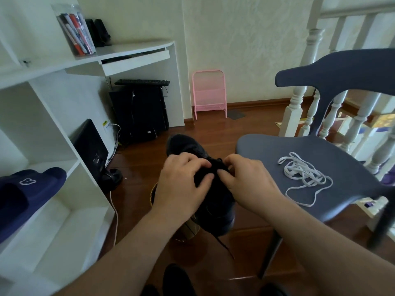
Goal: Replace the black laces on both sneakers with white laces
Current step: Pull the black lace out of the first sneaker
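at the bottom edge of the frame a dark shape [177,278] sits on the wooden floor [245,265], too dim to tell what it is. just above it, mid-frame, both hands are on a black sneaker [215,208] held up off the floor, toe pointing away. the left hand [181,184] has its fingers curled over the top of the shoe, pressing down on the lace area. the right hand [245,180] pinches something at the eyelets with curled fingertips, most likely the black lace [224,246], one end of which dangles below the heel. under the shoe a gold-rimmed round container [188,229] stands on the floor.

to the right of the hands, a grey chair [267,150] carries a loose tangle of white laces [303,176] on its seat, near the shoe but not touching it.

at lower left, a navy slipper [27,193] lies on a white shelf unit [64,210]. further back, upper left, a white worktop [132,50] holds a clear jar of markers [77,30]; dark computer boxes [139,110] sit beneath it. a pink folding frame [209,92] leans on the far wall, and white banisters [295,103] fill the upper right.
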A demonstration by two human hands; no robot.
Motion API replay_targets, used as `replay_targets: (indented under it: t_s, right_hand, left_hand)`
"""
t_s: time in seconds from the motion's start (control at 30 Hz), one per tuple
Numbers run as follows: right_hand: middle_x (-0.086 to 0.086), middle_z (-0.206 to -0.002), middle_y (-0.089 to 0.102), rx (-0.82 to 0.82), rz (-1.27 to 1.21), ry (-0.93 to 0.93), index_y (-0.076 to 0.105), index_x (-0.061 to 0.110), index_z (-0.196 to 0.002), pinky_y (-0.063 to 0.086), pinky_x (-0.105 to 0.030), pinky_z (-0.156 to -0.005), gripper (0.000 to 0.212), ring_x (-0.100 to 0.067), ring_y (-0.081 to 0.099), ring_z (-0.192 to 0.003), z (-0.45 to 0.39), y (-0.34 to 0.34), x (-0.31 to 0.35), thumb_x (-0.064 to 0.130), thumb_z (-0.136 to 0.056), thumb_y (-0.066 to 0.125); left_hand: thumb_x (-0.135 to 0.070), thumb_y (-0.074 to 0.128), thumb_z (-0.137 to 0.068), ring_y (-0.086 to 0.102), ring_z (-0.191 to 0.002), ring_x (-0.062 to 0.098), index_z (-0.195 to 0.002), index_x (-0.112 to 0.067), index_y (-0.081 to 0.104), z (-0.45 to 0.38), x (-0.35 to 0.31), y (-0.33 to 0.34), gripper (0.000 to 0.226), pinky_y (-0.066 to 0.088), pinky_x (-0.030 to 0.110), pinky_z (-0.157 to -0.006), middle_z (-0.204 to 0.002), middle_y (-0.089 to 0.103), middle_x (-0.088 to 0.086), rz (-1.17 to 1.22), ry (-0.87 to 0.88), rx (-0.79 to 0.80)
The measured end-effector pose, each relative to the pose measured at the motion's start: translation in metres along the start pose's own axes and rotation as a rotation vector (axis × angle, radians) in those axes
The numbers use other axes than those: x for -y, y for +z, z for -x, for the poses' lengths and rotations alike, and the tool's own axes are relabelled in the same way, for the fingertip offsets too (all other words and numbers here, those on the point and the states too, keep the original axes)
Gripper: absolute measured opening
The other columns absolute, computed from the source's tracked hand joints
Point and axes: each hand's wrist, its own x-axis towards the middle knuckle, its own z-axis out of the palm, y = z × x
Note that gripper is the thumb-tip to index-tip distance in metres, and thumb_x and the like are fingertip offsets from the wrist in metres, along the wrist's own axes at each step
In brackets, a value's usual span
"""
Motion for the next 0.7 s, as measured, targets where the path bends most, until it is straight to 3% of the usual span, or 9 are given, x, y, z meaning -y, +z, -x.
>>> replay_targets:
  t_s: [0.07, 0.17, 0.33, 0.43, 0.5, 0.57, 0.63, 0.7]
  right_hand:
    - [0.003, -0.094, 0.069, 0.003, 0.035, -0.011, 0.06, 0.031, -0.108, 0.057, -0.045, -0.071, 0.019, -0.026, 0.065, -0.086, 0.002, 0.002, 0.002, 0.047, -0.099, 0.056]
    - [0.005, -0.09, 0.066, 0.021, 0.034, -0.013, 0.058, 0.032, -0.104, 0.056, -0.044, -0.067, 0.018, -0.025, 0.064, -0.082, 0.006, 0.004, 0.004, 0.05, -0.1, 0.054]
    - [0.003, -0.093, 0.066, 0.021, 0.09, -0.025, 0.057, 0.031, -0.111, 0.051, -0.04, -0.063, 0.02, -0.028, 0.061, -0.082, 0.007, 0.003, 0.007, 0.048, -0.102, 0.053]
    - [0.003, -0.097, 0.068, 0.02, 0.096, -0.04, 0.058, 0.032, -0.117, 0.054, -0.041, -0.067, 0.023, -0.028, 0.064, -0.086, 0.008, 0.004, 0.01, 0.05, -0.102, 0.052]
    - [0.003, -0.098, 0.069, 0.018, 0.119, -0.069, 0.06, 0.033, -0.119, 0.057, -0.043, -0.07, 0.03, -0.028, 0.065, -0.09, 0.008, 0.004, 0.01, 0.055, -0.102, 0.052]
    - [0.003, -0.097, 0.07, 0.021, 0.134, -0.086, 0.063, 0.032, -0.116, 0.055, -0.041, -0.069, 0.034, -0.027, 0.065, -0.089, 0.006, 0.005, 0.009, 0.059, -0.101, 0.05]
    - [0.003, -0.09, 0.069, 0.001, 0.122, -0.068, 0.065, 0.029, -0.109, 0.054, -0.04, -0.067, 0.037, -0.028, 0.065, -0.085, 0.002, 0.004, 0.005, 0.06, -0.101, 0.046]
    - [0.003, -0.082, 0.067, -0.035, 0.084, -0.026, 0.065, 0.024, -0.099, 0.055, -0.043, -0.067, 0.04, -0.029, 0.064, -0.081, -0.003, -0.001, -0.003, 0.059, -0.101, 0.045]
  left_hand:
    - [-0.04, 0.072, -0.091, 0.054, -0.1, 0.013, -0.101, -0.029, 0.074, -0.002, -0.002, 0.003, 0.015, 0.04, 0.026, -0.089, -0.102, 0.062, -0.013, 0.001, -0.054, -0.011]
    - [-0.045, 0.069, -0.089, 0.059, -0.093, 0.013, -0.097, -0.029, 0.071, -0.005, 0.003, 0.004, 0.018, 0.051, 0.036, -0.083, -0.098, 0.063, -0.012, -0.026, 0.008, -0.019]
    - [-0.048, 0.063, -0.092, 0.062, -0.091, 0.016, -0.098, -0.031, 0.074, -0.004, 0.006, 0.002, 0.021, 0.052, 0.041, -0.08, -0.097, 0.068, -0.012, -0.092, 0.012, -0.008]
    - [-0.038, 0.066, -0.095, 0.061, -0.094, 0.014, -0.099, -0.027, 0.076, -0.003, 0.005, 0.004, 0.016, 0.052, 0.04, -0.084, -0.099, 0.067, -0.012, 0.007, -0.007, -0.02]
    - [-0.024, 0.071, -0.096, 0.059, -0.094, 0.007, -0.096, -0.025, 0.075, -0.001, 0.003, 0.003, 0.004, 0.05, 0.03, -0.087, -0.098, 0.064, -0.014, 0.169, -0.03, -0.011]
    - [-0.018, 0.068, -0.098, 0.058, -0.093, 0.007, -0.089, -0.027, 0.068, 0.0, 0.003, -0.001, 0.013, 0.047, 0.024, -0.085, -0.093, 0.061, -0.015, 0.372, -0.129, 0.068]
    - [-0.024, 0.06, -0.1, 0.059, -0.086, 0.016, -0.083, -0.022, 0.062, -0.001, 0.003, -0.007, 0.017, 0.05, 0.033, -0.08, -0.088, 0.061, -0.004, 0.784, -0.311, 0.155]
    - [-0.021, 0.051, -0.096, 0.052, -0.073, 0.024, -0.076, -0.01, 0.052, -0.004, 0.0, -0.014, 0.023, 0.047, 0.035, -0.07, -0.077, 0.052, 0.009, 1.199, -0.497, 0.134]
